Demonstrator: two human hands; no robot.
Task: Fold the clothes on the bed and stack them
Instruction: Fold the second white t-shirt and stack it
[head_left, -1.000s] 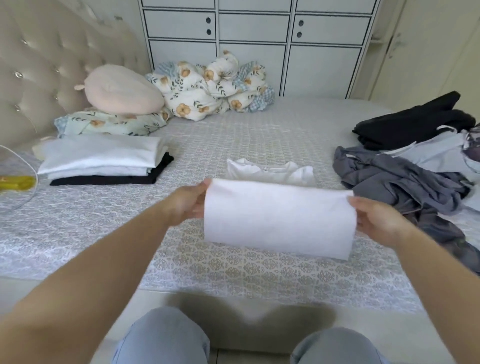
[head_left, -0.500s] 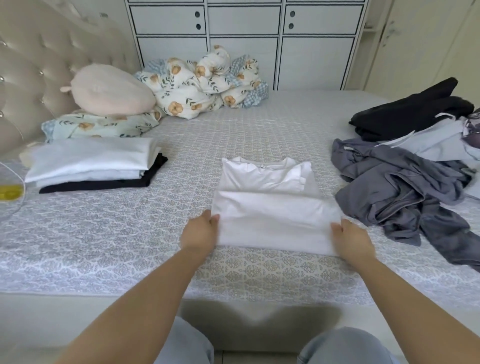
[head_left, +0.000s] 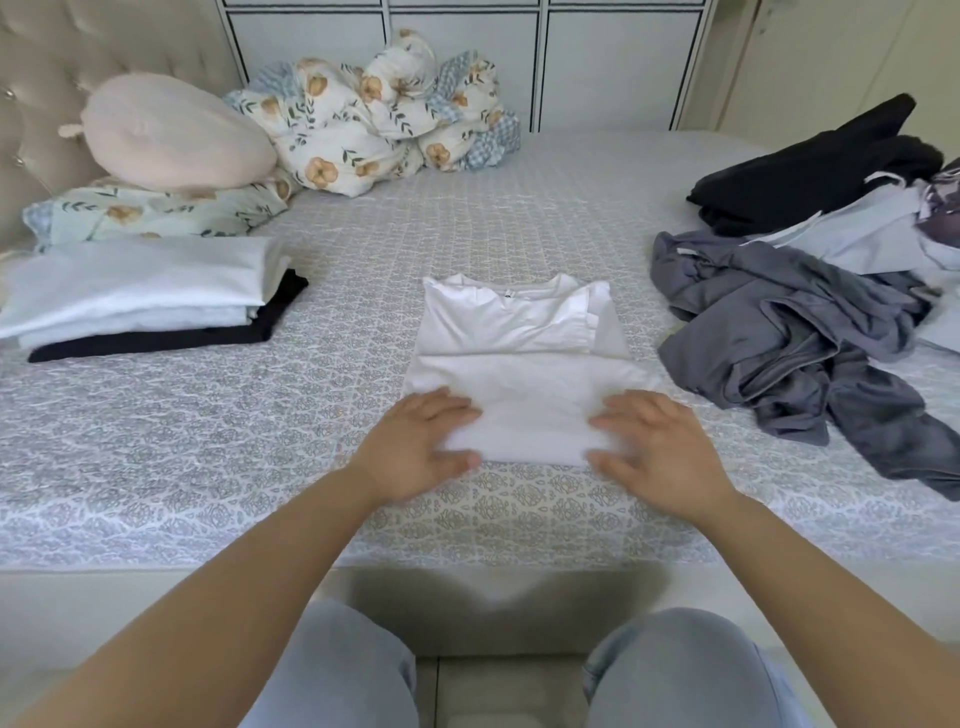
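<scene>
A white t-shirt (head_left: 524, 358) lies flat on the bed (head_left: 208, 441), its lower half folded up over the body, collar at the far end. My left hand (head_left: 415, 449) rests on the shirt's near left corner, fingers spread over the fabric and thumb at the near edge. My right hand (head_left: 660, 452) lies the same way on the near right corner. A stack of folded clothes (head_left: 140, 296), white pieces on a black one, sits at the left. At the right lies a loose pile of unfolded clothes: a grey garment (head_left: 800, 353), a black one (head_left: 815, 166) and pale ones (head_left: 872, 234).
A pink cushion (head_left: 171, 130) and floral pillow (head_left: 156, 213) sit at the head end on the left. A bunched floral quilt (head_left: 384, 119) lies at the far side against white cabinets (head_left: 467, 52). My knees (head_left: 348, 670) are below the bed's near edge.
The shirt's lower half, held up in both hands a second ago, has been laid down over the body. Both hands have slid inward from the side edges onto the folded fabric.
</scene>
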